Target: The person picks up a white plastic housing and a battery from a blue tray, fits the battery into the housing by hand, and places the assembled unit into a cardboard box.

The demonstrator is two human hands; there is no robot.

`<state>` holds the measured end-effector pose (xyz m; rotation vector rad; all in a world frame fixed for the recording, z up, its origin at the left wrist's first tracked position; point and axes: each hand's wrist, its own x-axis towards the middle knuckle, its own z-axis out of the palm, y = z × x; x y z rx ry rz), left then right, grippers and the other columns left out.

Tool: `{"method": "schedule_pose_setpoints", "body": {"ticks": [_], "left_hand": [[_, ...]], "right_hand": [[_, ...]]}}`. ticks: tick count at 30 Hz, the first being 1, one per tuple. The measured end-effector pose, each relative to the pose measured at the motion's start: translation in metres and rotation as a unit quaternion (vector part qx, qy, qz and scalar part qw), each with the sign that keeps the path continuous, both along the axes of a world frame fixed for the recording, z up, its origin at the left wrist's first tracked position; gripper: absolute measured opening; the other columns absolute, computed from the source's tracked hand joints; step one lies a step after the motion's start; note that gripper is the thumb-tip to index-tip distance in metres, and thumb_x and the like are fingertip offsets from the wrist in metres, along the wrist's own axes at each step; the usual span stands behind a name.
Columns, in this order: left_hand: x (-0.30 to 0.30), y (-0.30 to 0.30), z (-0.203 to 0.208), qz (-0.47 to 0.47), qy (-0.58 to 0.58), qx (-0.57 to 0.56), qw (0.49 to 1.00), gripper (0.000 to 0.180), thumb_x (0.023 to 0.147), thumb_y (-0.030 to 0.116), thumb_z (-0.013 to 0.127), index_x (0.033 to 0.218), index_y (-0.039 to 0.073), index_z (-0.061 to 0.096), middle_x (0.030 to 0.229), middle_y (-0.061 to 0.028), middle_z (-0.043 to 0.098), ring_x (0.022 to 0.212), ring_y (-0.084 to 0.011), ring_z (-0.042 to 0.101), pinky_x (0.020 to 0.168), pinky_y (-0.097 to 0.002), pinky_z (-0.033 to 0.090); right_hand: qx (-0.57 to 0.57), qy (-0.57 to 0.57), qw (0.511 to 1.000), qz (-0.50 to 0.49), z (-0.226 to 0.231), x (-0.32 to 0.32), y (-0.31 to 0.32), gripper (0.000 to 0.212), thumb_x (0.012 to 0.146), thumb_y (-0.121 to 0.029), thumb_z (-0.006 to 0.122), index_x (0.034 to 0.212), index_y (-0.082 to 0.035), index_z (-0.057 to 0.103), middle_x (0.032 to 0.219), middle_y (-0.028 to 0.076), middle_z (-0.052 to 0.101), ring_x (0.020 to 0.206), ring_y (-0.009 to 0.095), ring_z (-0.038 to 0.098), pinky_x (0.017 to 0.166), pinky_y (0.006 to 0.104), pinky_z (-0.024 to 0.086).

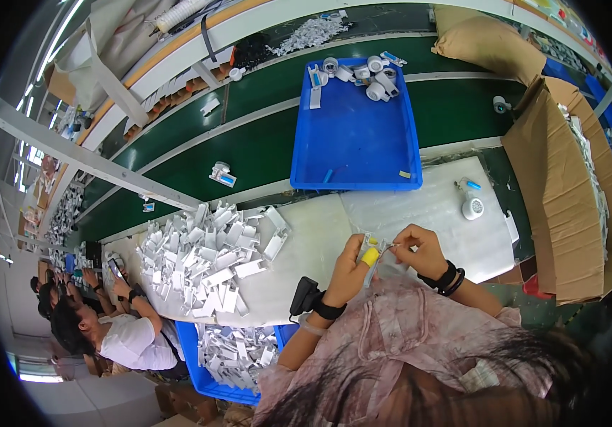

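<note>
My left hand (347, 274) is closed around a small, pale plastic part (371, 240), much of it hidden by the fingers. A yellow cover sits on the thumb of that hand. Close beside it, my right hand (423, 252) pinches something thin, perhaps a wire end, at the part's edge; it is too small to name. Both hands are held just in front of my chest, over the near edge of the table. Right of them on a white foam sheet (434, 213) lies a round white lamp-like unit (472, 207) with a blue piece attached.
White plastic housings (206, 249) are heaped on the table at left, with more in a blue bin (191, 356) below. A blue tray (356, 153) holds several round units at its far end. Cardboard box (555, 192) at right; green conveyor (256, 149) behind; another person (132, 341) at left.
</note>
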<state>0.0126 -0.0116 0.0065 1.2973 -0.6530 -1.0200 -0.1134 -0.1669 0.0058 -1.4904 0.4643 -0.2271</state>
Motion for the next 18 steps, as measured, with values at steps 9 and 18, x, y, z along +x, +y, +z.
{"method": "schedule_pose_setpoints", "body": {"ticks": [9,18], "left_hand": [[-0.002,-0.008,0.003,0.081,0.016,-0.003,0.997,0.023,0.095,0.004,0.043,0.118,0.003,0.040,0.087,-0.0087,0.059,0.060,-0.0097,0.054,0.051,-0.0242,0.045],[-0.010,-0.004,0.007,0.079,-0.006,-0.004,0.997,0.032,0.088,-0.003,0.041,0.120,0.003,0.039,0.094,-0.0079,0.057,0.062,-0.0096,0.053,0.054,-0.0239,0.047]], "right_hand": [[-0.212,-0.174,0.957,-0.098,0.007,0.000,0.009,0.021,0.080,0.003,0.068,0.100,0.001,0.062,0.087,0.009,0.063,0.070,0.012,0.061,0.056,0.0219,0.048],[-0.392,-0.234,0.888,-0.056,0.007,0.010,0.006,0.019,0.077,0.004,0.069,0.094,-0.003,0.063,0.089,0.009,0.065,0.081,0.026,0.059,0.071,0.0337,0.047]]}}
